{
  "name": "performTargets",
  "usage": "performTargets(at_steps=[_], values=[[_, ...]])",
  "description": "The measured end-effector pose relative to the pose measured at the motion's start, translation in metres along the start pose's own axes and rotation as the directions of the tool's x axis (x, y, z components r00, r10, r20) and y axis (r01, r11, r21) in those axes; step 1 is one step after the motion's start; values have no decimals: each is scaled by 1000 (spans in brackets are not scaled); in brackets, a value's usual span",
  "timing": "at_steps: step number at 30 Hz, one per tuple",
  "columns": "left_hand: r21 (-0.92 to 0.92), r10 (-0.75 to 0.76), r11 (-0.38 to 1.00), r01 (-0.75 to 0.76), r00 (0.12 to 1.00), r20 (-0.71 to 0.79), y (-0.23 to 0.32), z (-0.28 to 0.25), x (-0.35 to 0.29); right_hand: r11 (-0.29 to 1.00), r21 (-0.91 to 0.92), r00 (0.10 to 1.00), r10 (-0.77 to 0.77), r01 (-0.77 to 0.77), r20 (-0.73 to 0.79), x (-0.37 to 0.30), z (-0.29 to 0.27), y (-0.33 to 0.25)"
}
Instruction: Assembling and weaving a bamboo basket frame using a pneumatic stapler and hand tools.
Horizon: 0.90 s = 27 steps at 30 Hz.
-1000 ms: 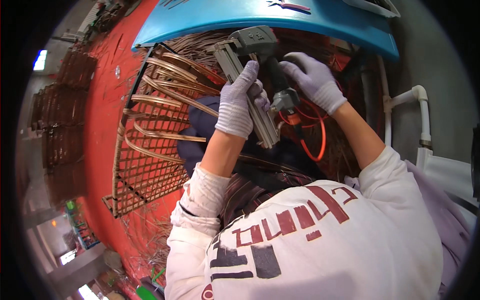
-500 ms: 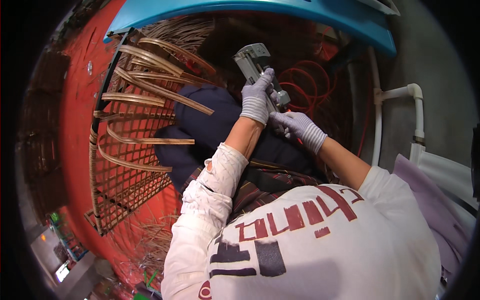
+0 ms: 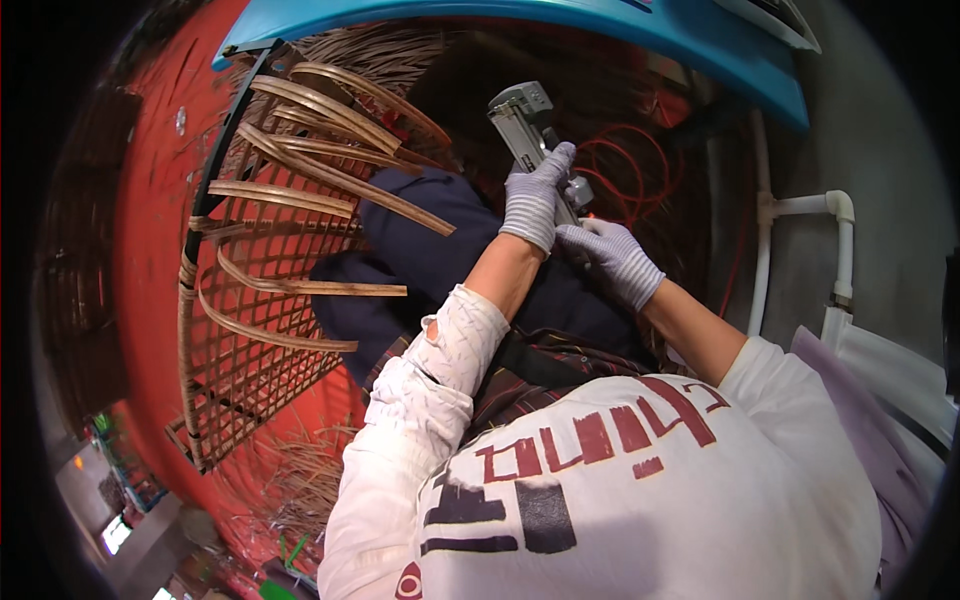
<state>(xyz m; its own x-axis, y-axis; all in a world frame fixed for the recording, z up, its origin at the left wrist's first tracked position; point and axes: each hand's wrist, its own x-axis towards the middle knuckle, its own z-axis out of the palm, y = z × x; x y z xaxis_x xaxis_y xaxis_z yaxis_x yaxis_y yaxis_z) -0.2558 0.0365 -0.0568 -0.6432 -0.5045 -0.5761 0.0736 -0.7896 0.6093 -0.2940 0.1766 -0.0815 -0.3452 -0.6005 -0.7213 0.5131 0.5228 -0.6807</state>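
Observation:
My left hand (image 3: pixel 535 205), in a grey-and-white striped glove, is wrapped round the body of a grey metal air stapler (image 3: pixel 522 115) held above my lap. My right hand (image 3: pixel 612 258), gloved alike, has its fingers closed at the near end of the tool's long rail; what lies between those fingertips is too small to make out. Left of my knees stands an open-weave rattan basket frame (image 3: pixel 270 365) on its side. Several bent rattan strips (image 3: pixel 320 288) curve out from its dark rim toward my dark trousers.
A red air hose (image 3: pixel 640 160) lies coiled beyond the tool. The blue table edge (image 3: pixel 690 40) runs across the far side. White pipes (image 3: pixel 765 220) stand along the wall on the right. Loose dry strips (image 3: pixel 300 470) litter the red floor (image 3: pixel 150 260).
The whole view has shifted slightly, so the basket, stapler and hands appear a little further right. Both hands stay on the stapler.

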Motion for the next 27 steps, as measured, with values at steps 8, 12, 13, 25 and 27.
performTargets(at_steps=[8,12,13,25,27], values=[[-182,-35,980,78,973,230,5,-3,-3,877,-362,931,-359,316,-58,3,-7,-7],[-229,-115,961,158,975,191,4,-7,2,928,-272,961,-275,255,-37,-8,3,-13],[-244,-133,955,170,978,161,3,-5,2,933,-236,957,-287,272,-30,-6,0,-7],[-8,41,999,-41,952,303,-10,-6,2,960,-207,979,-171,191,111,-7,-28,-1],[13,34,999,-41,942,333,-11,-2,1,979,-27,970,-195,201,145,-10,-30,-1]])
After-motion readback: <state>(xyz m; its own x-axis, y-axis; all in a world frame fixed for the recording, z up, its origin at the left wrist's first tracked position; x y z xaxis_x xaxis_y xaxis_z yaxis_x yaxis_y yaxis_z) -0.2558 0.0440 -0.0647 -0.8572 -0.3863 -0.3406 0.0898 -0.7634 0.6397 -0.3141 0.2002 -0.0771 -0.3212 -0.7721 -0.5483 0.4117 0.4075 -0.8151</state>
